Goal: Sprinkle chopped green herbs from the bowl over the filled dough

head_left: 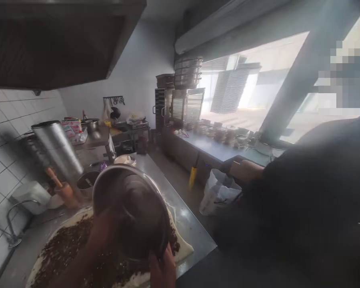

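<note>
Both hands are gripping a bowl: left hand clasping its left side, right hand pinching the near rim. They're tipping it over the dough (round steel, blurred), so spreading dark crumbly filling looks underway; next calls for even scattering. A person is standing right.

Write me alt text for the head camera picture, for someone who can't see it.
Both hands hold a tilted metal bowl over a sheet of rolled dough covered in dark crumbly filling, on a steel counter in a commercial kitchen. A person in dark clothing stands close on the right; sunlit windows and a rack oven lie behind.
</note>
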Demonstrator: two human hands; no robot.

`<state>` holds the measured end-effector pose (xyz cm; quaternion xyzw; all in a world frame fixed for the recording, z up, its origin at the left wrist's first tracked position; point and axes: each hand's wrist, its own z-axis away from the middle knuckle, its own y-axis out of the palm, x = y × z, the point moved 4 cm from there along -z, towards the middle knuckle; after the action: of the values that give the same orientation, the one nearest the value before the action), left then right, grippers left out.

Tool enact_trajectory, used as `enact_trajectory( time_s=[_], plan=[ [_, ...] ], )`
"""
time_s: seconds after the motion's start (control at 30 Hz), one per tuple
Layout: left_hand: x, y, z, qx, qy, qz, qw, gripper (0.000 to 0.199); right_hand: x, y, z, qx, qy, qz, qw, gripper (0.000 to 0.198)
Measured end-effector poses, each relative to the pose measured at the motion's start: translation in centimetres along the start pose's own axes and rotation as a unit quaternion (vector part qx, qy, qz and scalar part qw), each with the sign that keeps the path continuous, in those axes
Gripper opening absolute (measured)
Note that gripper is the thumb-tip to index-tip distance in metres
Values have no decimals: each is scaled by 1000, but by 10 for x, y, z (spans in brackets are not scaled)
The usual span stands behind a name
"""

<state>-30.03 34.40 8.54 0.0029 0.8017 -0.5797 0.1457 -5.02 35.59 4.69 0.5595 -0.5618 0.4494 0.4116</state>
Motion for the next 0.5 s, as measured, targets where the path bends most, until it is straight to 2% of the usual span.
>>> enact_trajectory(
  time_s=[0.13,0.23,0.33,0.5],
  plan=[
    [-6,33,12,17,-68,37,997,58,-28,20,-7,38,16,-73,997,42],
    [-23,51,16,30,-98,113,988,60,-38,27,-10,37,32,-90,995,42],
    [-32,55,22,60,-85,147,984,55,-42,30,-13,33,57,-88,994,44],
    [-32,51,34,85,-37,123,988,44,-44,30,-22,32,91,-72,993,45]
  ],
)
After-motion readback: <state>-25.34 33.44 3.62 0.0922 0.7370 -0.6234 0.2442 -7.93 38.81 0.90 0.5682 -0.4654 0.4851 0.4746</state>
